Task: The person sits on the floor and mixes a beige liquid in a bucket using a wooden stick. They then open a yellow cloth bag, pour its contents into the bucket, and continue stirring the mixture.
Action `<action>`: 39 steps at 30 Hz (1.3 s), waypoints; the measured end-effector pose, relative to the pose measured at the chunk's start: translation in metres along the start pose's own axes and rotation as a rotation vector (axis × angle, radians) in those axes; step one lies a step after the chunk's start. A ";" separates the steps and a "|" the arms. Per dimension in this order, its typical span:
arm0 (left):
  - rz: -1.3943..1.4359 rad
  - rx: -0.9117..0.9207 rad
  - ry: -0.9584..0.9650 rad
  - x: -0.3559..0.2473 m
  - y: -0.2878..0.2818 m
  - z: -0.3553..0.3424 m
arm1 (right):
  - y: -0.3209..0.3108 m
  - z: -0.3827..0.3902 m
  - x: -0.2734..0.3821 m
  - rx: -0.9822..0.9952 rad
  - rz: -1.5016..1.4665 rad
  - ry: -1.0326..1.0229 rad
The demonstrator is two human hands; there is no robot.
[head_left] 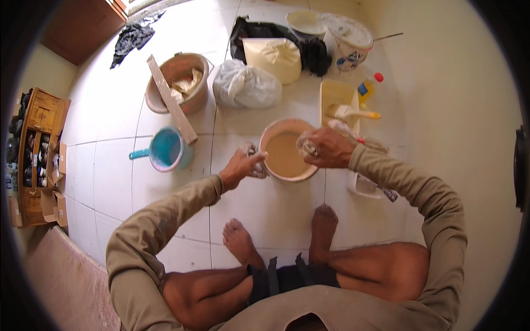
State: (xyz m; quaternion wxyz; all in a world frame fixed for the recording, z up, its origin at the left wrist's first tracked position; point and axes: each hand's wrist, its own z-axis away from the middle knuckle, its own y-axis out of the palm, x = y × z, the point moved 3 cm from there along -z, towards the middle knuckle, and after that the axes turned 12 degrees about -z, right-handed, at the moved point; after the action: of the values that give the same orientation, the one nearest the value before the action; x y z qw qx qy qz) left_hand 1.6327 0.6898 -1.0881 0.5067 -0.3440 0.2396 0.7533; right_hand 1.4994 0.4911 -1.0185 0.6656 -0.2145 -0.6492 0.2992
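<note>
A round terracotta-coloured tub stands on the floor in front of my feet, holding smooth tan liquid. My left hand is at its left rim, fingers curled and smeared with whitish paste, thumb toward the edge. Over the right part of the rim is my right hand, its fingers closed and thickly coated with pale paste. Whether either hand grips a separate lump cannot be made out. Right of the tub, a brush with a pale, yellow-tipped handle lies across a cream tray.
To the left stand a blue dipper and a brown bucket with a wooden board leaning across it. Behind are a tied grey bag, a cream sack, a white pail and a red-capped bottle.
</note>
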 end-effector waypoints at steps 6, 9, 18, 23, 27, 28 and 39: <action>0.007 0.075 -0.012 -0.006 0.003 0.001 | -0.021 -0.009 -0.010 -0.133 -0.095 0.012; 0.071 0.079 -0.008 0.004 -0.001 0.007 | -0.024 -0.004 0.006 -0.143 -0.133 0.053; 0.220 0.115 0.087 0.007 0.003 0.000 | -0.062 -0.003 0.040 -0.280 0.001 -0.093; 0.073 0.051 0.136 -0.009 -0.002 0.006 | -0.070 -0.006 0.041 -0.274 0.023 -0.101; 0.073 -0.005 0.075 -0.006 0.000 0.008 | -0.070 -0.005 0.042 -0.260 -0.036 -0.038; 0.064 -0.015 0.071 -0.008 -0.005 0.010 | -0.070 -0.004 0.042 -0.249 -0.044 -0.019; 0.045 -0.033 0.067 -0.014 -0.020 0.018 | -0.069 -0.007 0.042 -0.307 -0.139 -0.054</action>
State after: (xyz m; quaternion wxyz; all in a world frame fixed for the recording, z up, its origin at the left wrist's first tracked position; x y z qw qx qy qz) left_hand 1.6495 0.7013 -1.0661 0.4756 -0.3719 0.2519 0.7563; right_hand 1.5139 0.4704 -0.9418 0.6264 -0.2600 -0.7182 0.1555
